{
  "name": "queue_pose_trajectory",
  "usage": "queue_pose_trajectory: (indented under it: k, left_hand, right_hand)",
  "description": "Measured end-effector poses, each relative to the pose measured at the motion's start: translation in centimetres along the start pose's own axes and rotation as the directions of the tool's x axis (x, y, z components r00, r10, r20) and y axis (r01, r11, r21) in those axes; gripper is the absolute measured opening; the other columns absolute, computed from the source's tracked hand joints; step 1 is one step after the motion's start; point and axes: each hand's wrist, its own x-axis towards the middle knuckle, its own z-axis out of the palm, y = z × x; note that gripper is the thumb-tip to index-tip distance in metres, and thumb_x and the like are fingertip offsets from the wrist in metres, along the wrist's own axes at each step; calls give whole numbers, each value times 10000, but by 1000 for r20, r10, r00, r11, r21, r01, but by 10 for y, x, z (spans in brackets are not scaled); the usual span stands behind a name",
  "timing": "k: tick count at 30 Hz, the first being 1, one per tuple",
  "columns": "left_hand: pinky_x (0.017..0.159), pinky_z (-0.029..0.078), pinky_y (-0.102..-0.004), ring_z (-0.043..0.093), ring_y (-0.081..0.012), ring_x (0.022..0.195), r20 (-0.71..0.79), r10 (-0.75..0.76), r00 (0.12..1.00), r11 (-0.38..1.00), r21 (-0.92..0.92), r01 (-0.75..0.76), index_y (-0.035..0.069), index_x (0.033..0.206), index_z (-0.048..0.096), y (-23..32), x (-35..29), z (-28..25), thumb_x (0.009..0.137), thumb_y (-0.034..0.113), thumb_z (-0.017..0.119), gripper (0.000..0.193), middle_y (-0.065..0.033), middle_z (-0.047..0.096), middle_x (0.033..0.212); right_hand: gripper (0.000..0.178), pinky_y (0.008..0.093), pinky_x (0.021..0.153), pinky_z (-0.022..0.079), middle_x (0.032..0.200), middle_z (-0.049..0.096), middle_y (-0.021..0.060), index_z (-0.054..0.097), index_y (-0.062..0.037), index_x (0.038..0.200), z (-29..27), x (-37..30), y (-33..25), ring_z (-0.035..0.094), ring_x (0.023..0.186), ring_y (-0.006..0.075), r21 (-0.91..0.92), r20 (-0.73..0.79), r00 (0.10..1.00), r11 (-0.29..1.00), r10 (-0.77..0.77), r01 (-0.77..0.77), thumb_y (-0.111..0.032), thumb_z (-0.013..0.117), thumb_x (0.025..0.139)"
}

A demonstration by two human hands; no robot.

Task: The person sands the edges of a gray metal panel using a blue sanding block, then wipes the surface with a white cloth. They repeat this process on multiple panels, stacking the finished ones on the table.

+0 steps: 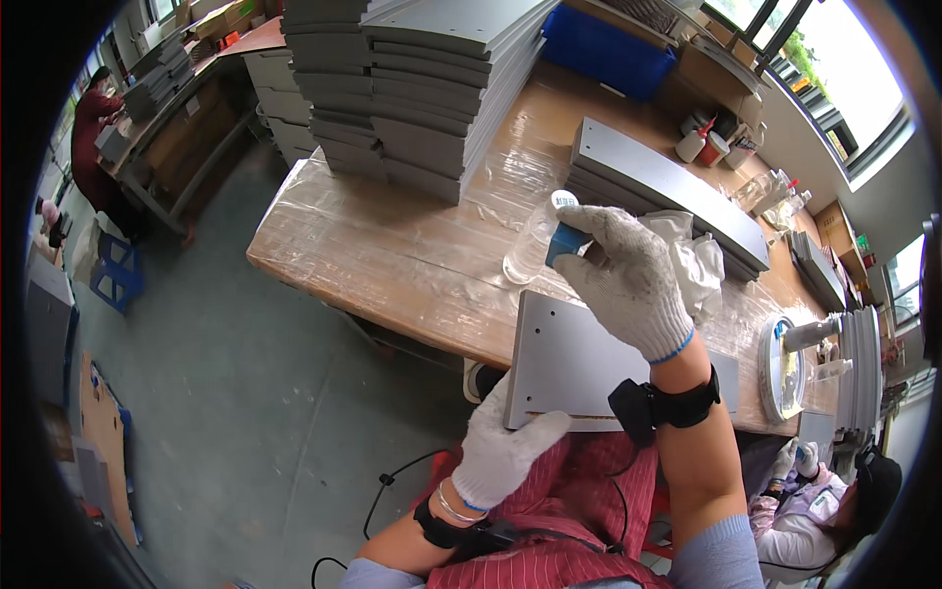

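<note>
A flat grey panel with small holes near its edge rests over my lap at the front edge of the table. My left hand, in a white knit glove, grips the panel's near left corner, thumb on top. Above the panel's far side my right hand, gloved the same way, pinches a small blue block between thumb and fingers. Just beyond the block stands a clear bottle with a white cap. Behind my right hand lies a crumpled white cloth.
Tall stacks of grey panels stand at the table's far left. A low pile of long grey boards lies behind my right hand. To the right are a round white container and a seated co-worker. A blue bin sits at the back.
</note>
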Motion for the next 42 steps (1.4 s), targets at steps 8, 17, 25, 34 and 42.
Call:
queue_pose_trajectory:
  k: [8, 17, 25, 34, 42]
  left_hand:
    - [955, 476, -308, 596, -153, 1040, 19, -80, 997, 995, -65, 82, -38, 1272, 577, 14, 13, -17, 921, 87, 642, 378, -80, 655, 1169]
    - [898, 497, -286, 605, -139, 969, -73, -160, 984, 986, 37, 163, -43, 1269, 563, 5, 17, -28, 893, 26, 652, 393, -71, 657, 1120]
    - [907, 524, -310, 636, -170, 1005, -147, -200, 969, 943, 241, 231, -30, 1307, 538, 1, 32, -30, 902, 35, 648, 424, -95, 665, 1144]
    - [936, 546, -350, 664, -217, 1021, -196, -179, 964, 952, 214, 221, -72, 1330, 519, -6, 32, -22, 881, -24, 548, 453, -143, 650, 1178]
    - [961, 530, -362, 651, -220, 1054, -203, -120, 972, 944, 281, 175, -66, 1354, 501, -35, 47, -45, 866, -29, 543, 492, -133, 639, 1202]
  right_hand:
    - [413, 330, 793, 558, 964, 730, 131, 691, -64, 1228, 28, -18, -13, 692, 808, 190, 80, 155, 966, 972, 206, -220, -196, 733, 838]
    - [360, 360, 765, 576, 930, 737, 156, 699, -66, 1164, -22, -98, 73, 724, 787, 243, -93, -71, 884, 879, 463, -468, -190, 711, 826]
    - [192, 444, 776, 555, 891, 691, 152, 679, -88, 1042, 2, -89, 43, 692, 853, 335, 77, -52, 964, 964, 260, -256, -168, 658, 869]
    - [189, 458, 806, 543, 949, 672, 181, 638, -71, 1049, -15, -132, 110, 675, 914, 356, -109, -48, 941, 935, 335, -338, -175, 605, 895]
    - [211, 450, 862, 547, 999, 714, 185, 719, -78, 1039, -131, -214, 244, 684, 965, 356, -363, -469, 691, 592, 550, -719, -205, 655, 884]
